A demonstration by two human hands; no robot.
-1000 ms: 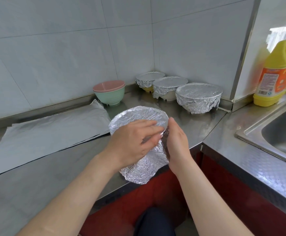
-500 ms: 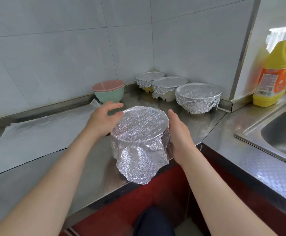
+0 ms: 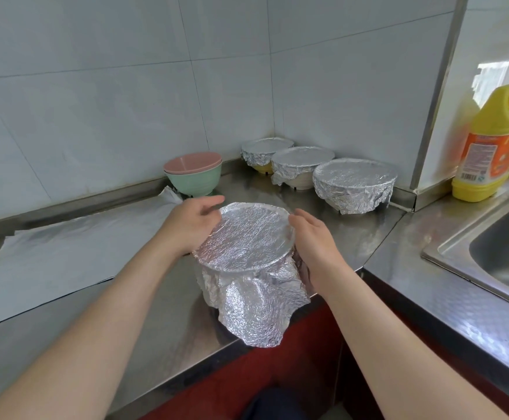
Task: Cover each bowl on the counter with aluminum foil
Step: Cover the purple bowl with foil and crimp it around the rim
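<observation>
Where your hands are resting: both are at the front bowl (image 3: 247, 237), one on each side.
Left hand (image 3: 191, 227): it is touching the left edge of the bowl's shiny top, with loose fingers reaching along the far rim and gripping nothing.
Right hand (image 3: 315, 237): it is pressing flat against the right side of the bowl, with fingers straight and close together.
Front bowl: it is sitting near the front edge of the counter (image 3: 156, 313), and its flat top is looking tilted; foil is hiding its bottom.
Foil (image 3: 256, 307): it is covering the whole top and hanging down in a loose, crinkly flap past the counter edge.
Back bowls: the corner bowl (image 3: 267, 148), the middle bowl (image 3: 301, 160) and the big bowl (image 3: 353, 180) are standing in a row by the wall, each wearing a foil cover.
Bare bowls: a pink bowl (image 3: 192, 162) is sitting inside a green bowl (image 3: 194, 181) by the wall, both uncovered.
Foil sheets (image 3: 65, 256): they are lying flat on the counter to your left.
Yellow bottle (image 3: 495, 140): it is standing beside the sink (image 3: 504, 253) on your right.
</observation>
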